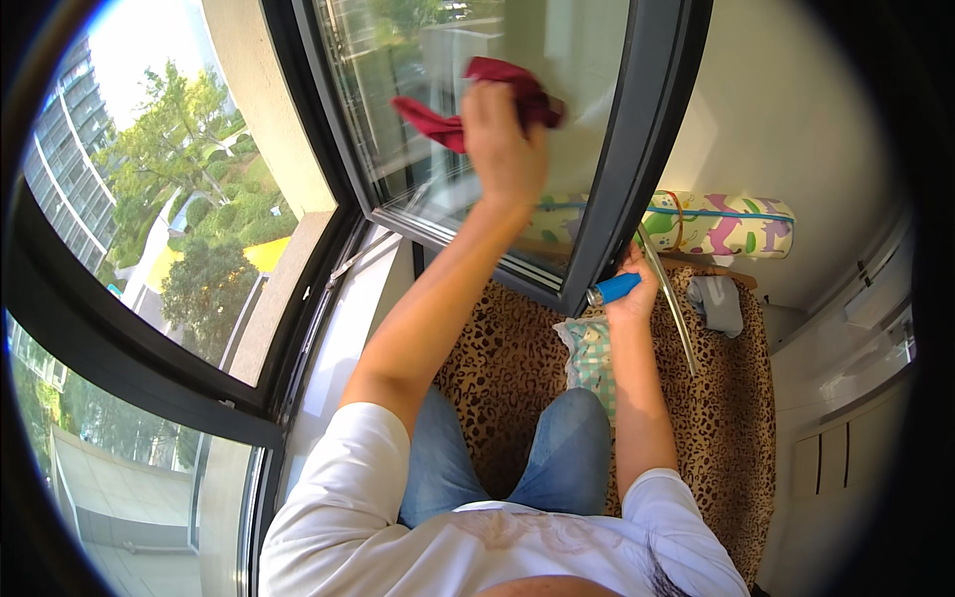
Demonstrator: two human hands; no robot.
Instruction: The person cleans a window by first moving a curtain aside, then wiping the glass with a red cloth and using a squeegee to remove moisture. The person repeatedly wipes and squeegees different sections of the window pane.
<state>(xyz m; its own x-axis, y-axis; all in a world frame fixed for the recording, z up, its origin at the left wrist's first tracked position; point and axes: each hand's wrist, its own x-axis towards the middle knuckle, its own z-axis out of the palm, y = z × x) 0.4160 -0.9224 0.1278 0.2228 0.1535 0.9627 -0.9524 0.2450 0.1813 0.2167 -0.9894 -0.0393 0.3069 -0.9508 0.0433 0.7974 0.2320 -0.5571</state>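
My left hand (503, 149) presses a dark red cloth (515, 82) to the glass pane (440, 67) of an inward-opened window sash. One end of the cloth sticks out to the left, and hand and cloth are slightly blurred. My right hand (634, 291) is low beside the sash's dark frame (642, 142), fingertips at its edge. It grips the blue handle (621, 286) of what looks like a window squeegee. A long, curved metal strip (671, 306), apparently its blade, runs past the wrist's right side.
Leopard-print fabric (716, 418) covers the surface around my knees. On it are a grey cloth (716, 304) and a checked, lace-edged cloth (593, 351). A rolled patterned mat (735, 224) lies by the wall. The open window (254, 283) at left looks out on trees far below.
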